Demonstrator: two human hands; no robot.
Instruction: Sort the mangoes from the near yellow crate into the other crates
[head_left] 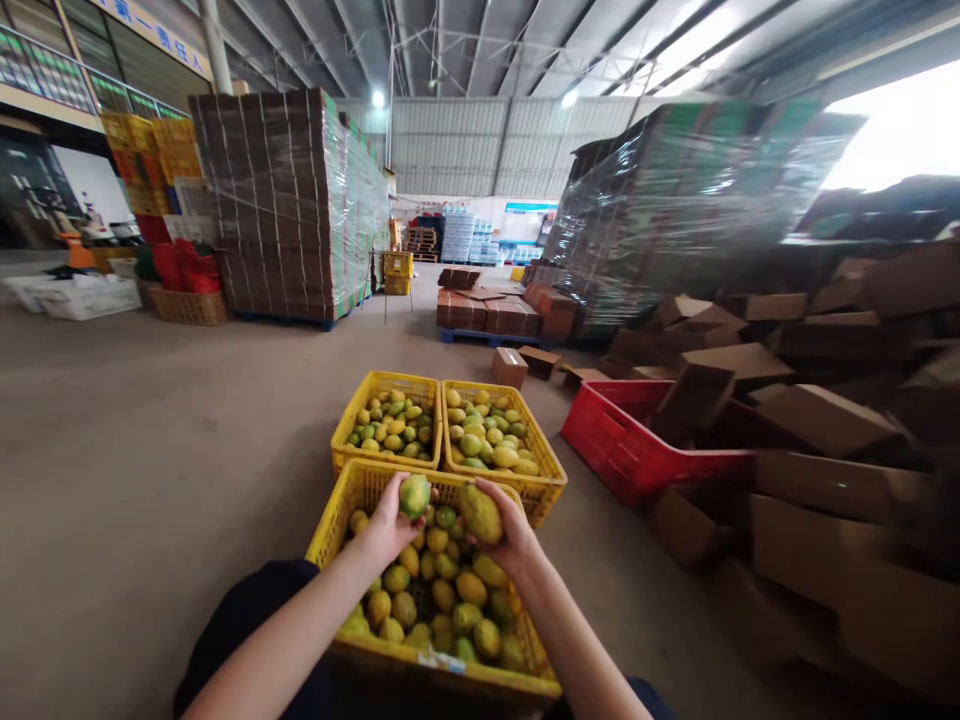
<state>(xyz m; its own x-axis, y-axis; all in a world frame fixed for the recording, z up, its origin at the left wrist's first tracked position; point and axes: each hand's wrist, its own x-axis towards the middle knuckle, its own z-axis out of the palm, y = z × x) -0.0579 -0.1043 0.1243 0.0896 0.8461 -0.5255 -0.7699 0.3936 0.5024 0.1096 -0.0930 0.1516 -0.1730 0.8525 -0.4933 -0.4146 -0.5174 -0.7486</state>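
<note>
My left hand [394, 515] is closed around a green-yellow lemon [415, 495]. In my right hand [511, 530] is a larger, yellower lemon [481, 513] with a mottled skin. Both hands are above the near yellow crate [319, 530], a little apart from each other. Many yellow and green lemons [444, 597] lie loose inside this crate. Just beyond it stand two more yellow crates side by side, the left one [341, 440] with smaller greenish lemons and the right one [551, 470] with larger yellow-green ones.
A red crate [626, 455] with cardboard in it stands to the right, beside a heap of open cardboard boxes [817, 510]. Flattened cartons lie on a blue pallet [480, 335] ahead. Tall wrapped stacks of cartons [274, 200] rise at left and right.
</note>
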